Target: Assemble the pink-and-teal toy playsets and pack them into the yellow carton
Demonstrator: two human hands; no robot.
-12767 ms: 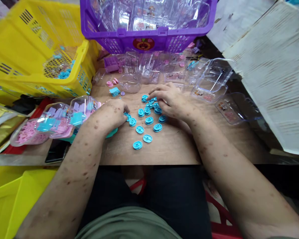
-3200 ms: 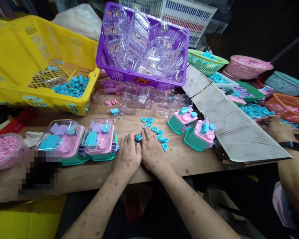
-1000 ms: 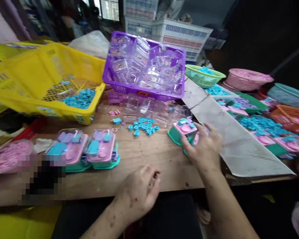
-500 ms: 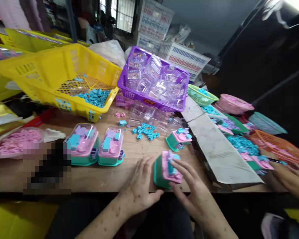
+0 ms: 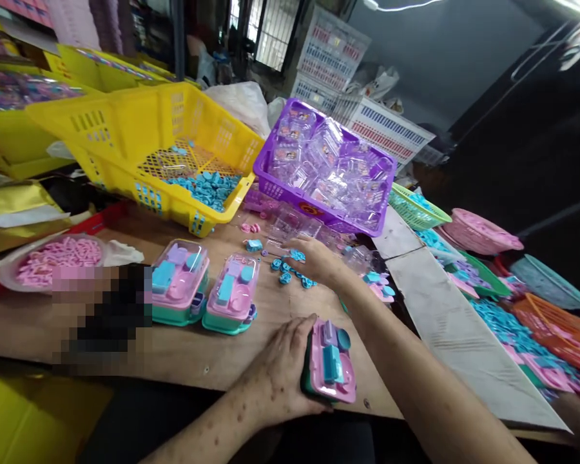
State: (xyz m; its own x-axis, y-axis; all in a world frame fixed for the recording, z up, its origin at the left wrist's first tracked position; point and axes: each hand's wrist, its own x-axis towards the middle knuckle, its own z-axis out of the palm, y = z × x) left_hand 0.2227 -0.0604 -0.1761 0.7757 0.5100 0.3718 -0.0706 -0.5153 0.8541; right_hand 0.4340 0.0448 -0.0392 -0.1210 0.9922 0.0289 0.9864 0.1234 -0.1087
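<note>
My left hand [image 5: 283,370] grips a pink and green toy set [image 5: 332,361] at the near edge of the wooden table [image 5: 198,351]; the set has no clear lid. My right hand [image 5: 314,259] reaches forward to the pile of small blue discs [image 5: 290,270], its fingers curled down onto them; what they pinch is hidden. Two finished toy sets with clear lids [image 5: 178,280] [image 5: 232,293] stand to the left of the hands. Another open toy set [image 5: 377,287] lies partly behind my right forearm.
A yellow crate with blue discs [image 5: 164,161] and a purple basket of clear lids [image 5: 328,171] stand at the back. Loose clear lids [image 5: 294,225] lie before the basket. A bowl of pink parts [image 5: 53,258] is left. Cardboard [image 5: 454,322] and several baskets [image 5: 478,232] fill the right.
The toy set has dropped lower into my left hand at the table edge. My right hand has let go of it and reached forward to the blue discs. The view has tilted up.
</note>
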